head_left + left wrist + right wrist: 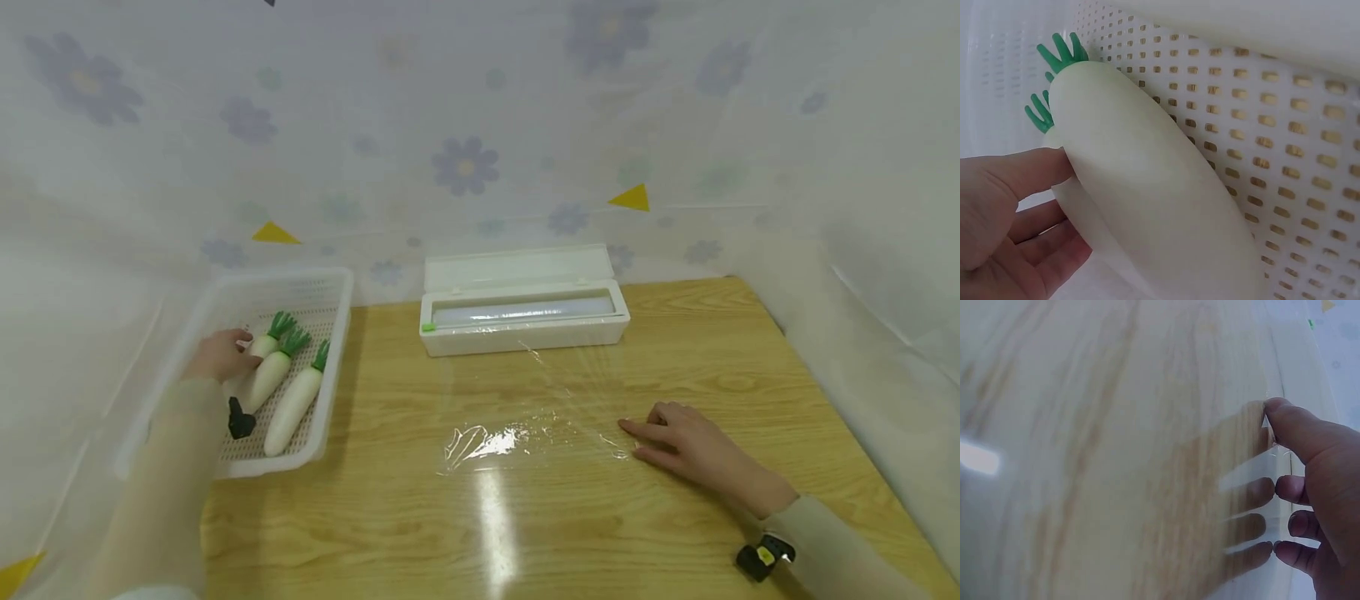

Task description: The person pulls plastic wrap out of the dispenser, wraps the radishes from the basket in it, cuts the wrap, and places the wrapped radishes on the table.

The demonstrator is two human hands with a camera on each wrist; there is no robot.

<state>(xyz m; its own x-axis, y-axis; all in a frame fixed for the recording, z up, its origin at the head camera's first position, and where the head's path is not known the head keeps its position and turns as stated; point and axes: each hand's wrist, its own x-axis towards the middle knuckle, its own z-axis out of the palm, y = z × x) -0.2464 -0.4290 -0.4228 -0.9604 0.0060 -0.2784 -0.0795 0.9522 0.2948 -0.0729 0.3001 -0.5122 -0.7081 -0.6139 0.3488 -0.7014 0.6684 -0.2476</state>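
Three white radishes with green tops lie in a white perforated basket (341, 358). My left hand (222, 356) reaches inside and grips the leftmost radish (1075, 209); its thumb lies between this one and the middle radish (1154, 181). The rightmost radish (294, 411) lies apart from that pair. Clear plastic wrap (517, 437) stretches over the wooden table from a roll in an open white box (525, 337). At the wrap's right front corner rests my right hand (693, 446), thumb and forefinger apart, fingertips touching the film and tabletop.
The box's lid (517, 267) is raised toward the patterned curtain (465, 100) behind the table. A green slider (428, 327) sits at the box's left end. White sheeting hangs along both sides. The wooden table (390, 525) reflects light.
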